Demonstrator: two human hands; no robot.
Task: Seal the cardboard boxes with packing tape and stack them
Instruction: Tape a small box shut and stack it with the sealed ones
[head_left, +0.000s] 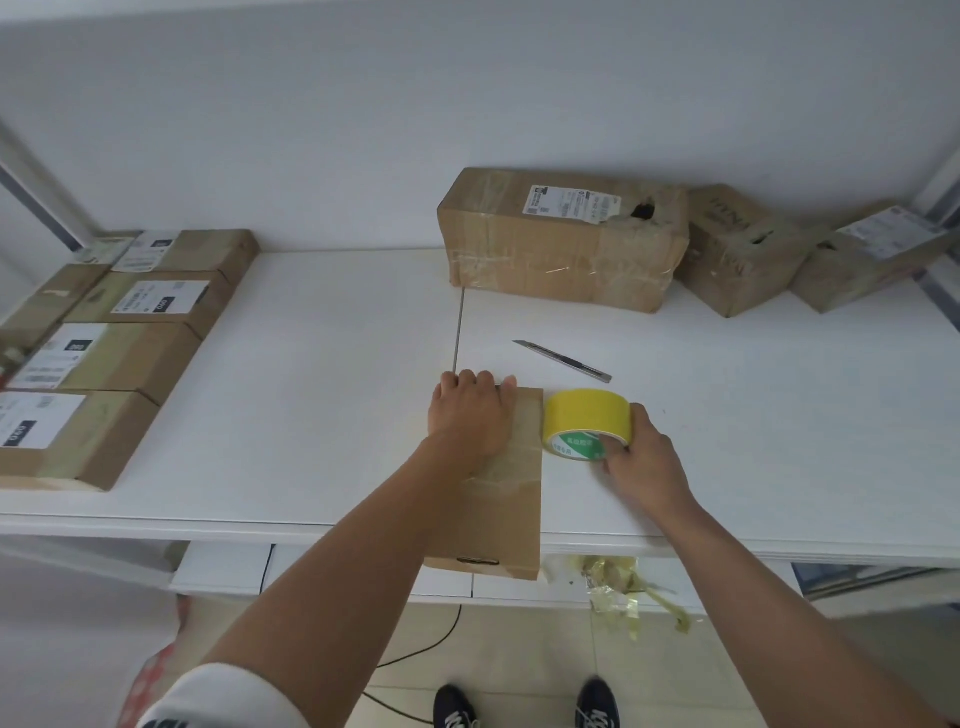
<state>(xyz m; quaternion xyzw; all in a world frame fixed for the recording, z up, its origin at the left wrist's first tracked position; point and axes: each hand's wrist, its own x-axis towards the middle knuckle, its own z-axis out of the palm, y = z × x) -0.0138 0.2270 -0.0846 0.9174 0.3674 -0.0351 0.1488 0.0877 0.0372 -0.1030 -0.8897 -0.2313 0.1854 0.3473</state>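
White tabletop (322, 395) ran wide in front of me against a plain pale wall, and from my head camera I looked down over both bare forearms. Along its left edge lay a group of labelled cardboard boxes (104, 358), packed close together; whether they were taped and finished I could not tell from there. Three more worn boxes (566, 239) sat at the far right, touching one another in a loose row, the nearest with old clear tape and a torn hole beside its label. I judged those were waiting their turn, so most of the sealing and all of the stacking seemed left to do. The box in hand (511, 499) was a flat brown one lying lengthwise toward me, its near end hanging over the table's front edge. My left hand (470, 415) lay palm down on its far end, fingers straight and together, pressing it still. My right hand (639, 452) reached in just beside the box's right edge and gripped the yellow tape roll (587, 421), fingers curled into its core and thumb over the rim; the roll stood on the table, touching or nearly touching the box. No fresh yellow strip showed on the lid yet. A utility knife (563, 359) lay just beyond the roll, untouched. Crumpled scraps of tape (628, 587) littered the floor below the edge.
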